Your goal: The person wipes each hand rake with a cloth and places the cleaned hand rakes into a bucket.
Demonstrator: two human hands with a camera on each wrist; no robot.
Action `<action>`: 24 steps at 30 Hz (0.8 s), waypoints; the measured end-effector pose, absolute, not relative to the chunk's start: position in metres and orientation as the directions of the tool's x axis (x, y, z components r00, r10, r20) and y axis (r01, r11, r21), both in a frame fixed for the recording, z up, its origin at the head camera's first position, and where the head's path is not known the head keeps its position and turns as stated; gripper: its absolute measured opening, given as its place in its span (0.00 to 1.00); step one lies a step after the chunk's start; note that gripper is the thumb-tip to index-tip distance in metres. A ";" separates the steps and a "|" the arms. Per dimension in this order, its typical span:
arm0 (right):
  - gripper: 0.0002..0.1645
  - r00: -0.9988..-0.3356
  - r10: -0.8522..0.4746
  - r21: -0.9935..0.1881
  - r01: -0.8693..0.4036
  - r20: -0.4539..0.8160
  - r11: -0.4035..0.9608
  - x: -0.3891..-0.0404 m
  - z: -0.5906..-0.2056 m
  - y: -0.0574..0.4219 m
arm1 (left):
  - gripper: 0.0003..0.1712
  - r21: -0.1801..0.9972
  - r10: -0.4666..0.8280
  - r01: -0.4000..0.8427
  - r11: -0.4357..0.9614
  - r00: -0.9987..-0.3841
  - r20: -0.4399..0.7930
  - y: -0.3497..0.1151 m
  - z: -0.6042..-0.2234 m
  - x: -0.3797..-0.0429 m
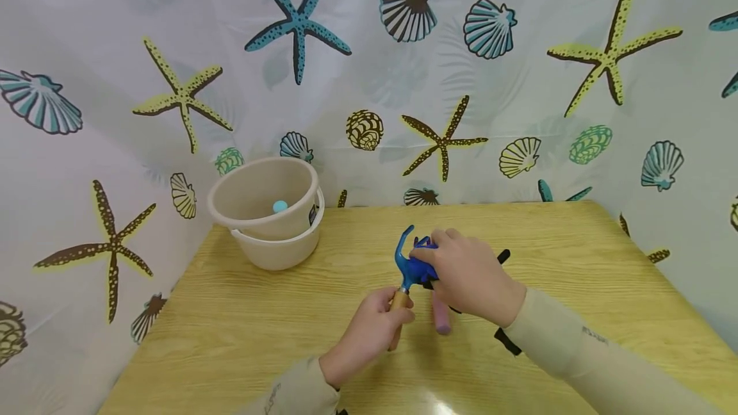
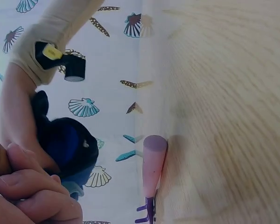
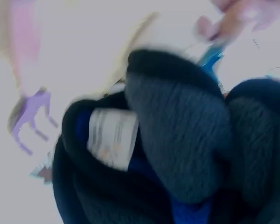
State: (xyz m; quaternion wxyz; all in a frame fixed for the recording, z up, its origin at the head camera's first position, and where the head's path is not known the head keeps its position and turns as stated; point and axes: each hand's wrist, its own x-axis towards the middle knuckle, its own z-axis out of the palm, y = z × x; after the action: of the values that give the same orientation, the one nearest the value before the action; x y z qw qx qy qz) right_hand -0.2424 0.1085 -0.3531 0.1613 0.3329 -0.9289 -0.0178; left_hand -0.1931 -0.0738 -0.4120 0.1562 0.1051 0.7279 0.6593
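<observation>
My left hand (image 1: 375, 328) grips the wooden handle (image 1: 399, 303) of a small blue-headed garden tool (image 1: 401, 261), whose curved prong points up. Beside that head, my right hand (image 1: 469, 274) holds a bunched blue-and-black glove (image 1: 423, 268). The glove seems to touch the blue metal; the contact is partly hidden by the fingers. In the right wrist view, the glove's dark grey fabric (image 3: 177, 126) and white label (image 3: 113, 137) fill much of the picture. Below the hands, a hand fork with a pink handle (image 1: 441, 316) and purple tines (image 3: 35, 114) lies on the table.
A beige bucket (image 1: 282, 252) with a white handle stands at the table's back left, a light-blue round thing (image 1: 280, 206) inside. A dark stick-like end (image 1: 504, 256) shows beyond my right hand. Behind the wooden table (image 1: 259, 332) hangs a sea-patterned curtain (image 1: 346, 82).
</observation>
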 end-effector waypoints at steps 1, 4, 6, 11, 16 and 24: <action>0.27 -0.732 -0.616 0.147 -0.602 0.292 0.785 -0.246 -0.356 0.110 | 0.08 0.992 0.356 -0.054 0.113 -0.930 -0.091 -0.074 -0.412 -0.193; 0.28 -0.742 -0.596 0.182 -0.569 0.307 0.802 -0.254 -0.363 0.114 | 0.08 0.990 0.348 -0.061 0.127 -0.932 -0.102 -0.074 -0.412 -0.192; 0.29 -0.744 -0.590 0.184 -0.562 0.314 0.806 -0.254 -0.365 0.113 | 0.09 0.990 0.338 -0.058 0.126 -0.936 -0.098 -0.073 -0.411 -0.193; 0.30 -0.713 -0.628 0.153 -0.615 0.311 0.774 -0.246 -0.364 0.105 | 0.10 0.991 0.305 -0.077 0.112 -0.946 -0.108 -0.073 -0.408 -0.196; 0.30 -0.667 -0.680 0.058 -0.699 0.306 0.713 -0.237 -0.358 0.101 | 0.11 0.992 0.298 -0.085 0.098 -0.948 -0.110 -0.075 -0.408 -0.199; 0.30 -0.698 -0.644 0.070 -0.659 0.314 0.749 -0.243 -0.364 0.104 | 0.08 0.993 0.298 -0.045 0.113 -0.952 -0.077 -0.073 -0.408 -0.198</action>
State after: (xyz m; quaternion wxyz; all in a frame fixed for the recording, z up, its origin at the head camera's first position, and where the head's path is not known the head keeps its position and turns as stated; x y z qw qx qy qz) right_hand -0.2427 0.1039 -0.3640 0.1614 0.3536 -0.9210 0.0238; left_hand -0.1975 -0.0733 -0.4079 0.1297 0.0861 0.7347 0.6603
